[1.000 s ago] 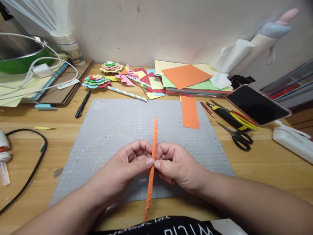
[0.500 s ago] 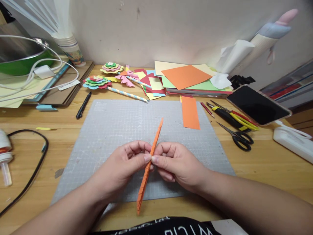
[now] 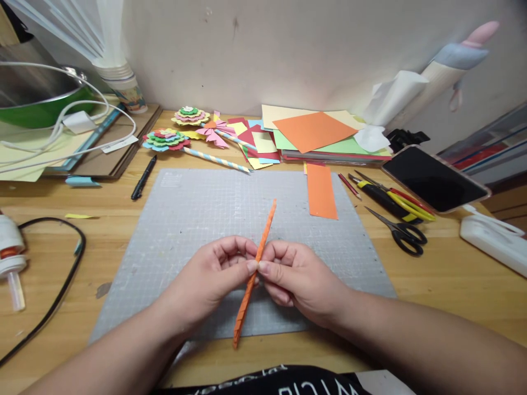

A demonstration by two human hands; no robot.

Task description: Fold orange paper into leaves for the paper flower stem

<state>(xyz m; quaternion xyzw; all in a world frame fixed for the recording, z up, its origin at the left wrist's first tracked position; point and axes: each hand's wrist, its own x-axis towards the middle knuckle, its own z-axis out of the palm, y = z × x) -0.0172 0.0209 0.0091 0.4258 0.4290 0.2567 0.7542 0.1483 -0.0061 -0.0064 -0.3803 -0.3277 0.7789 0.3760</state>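
A long pleated orange paper strip (image 3: 267,230) is held at its middle above a grey cutting mat (image 3: 193,214). My left hand (image 3: 214,280) pinches it from the left with thumb and fingers closed. From the right, my right hand (image 3: 296,277) pinches the same spot, thumb tips nearly touching. The strip tilts, its top end leaning right and its bottom end near the mat's front edge.
An orange paper piece (image 3: 321,190) lies on the mat's far right. Scissors (image 3: 401,231), a knife and pencils (image 3: 387,196), a phone (image 3: 434,178), stacked coloured paper (image 3: 313,131), paper flowers (image 3: 167,137), a striped straw (image 3: 216,158), a black pen (image 3: 143,177) and a cable (image 3: 61,280) surround it.
The strip has tilted from nearly upright to leaning right at the top, its lower end swinging left. Both hands kept their pinch at the middle.
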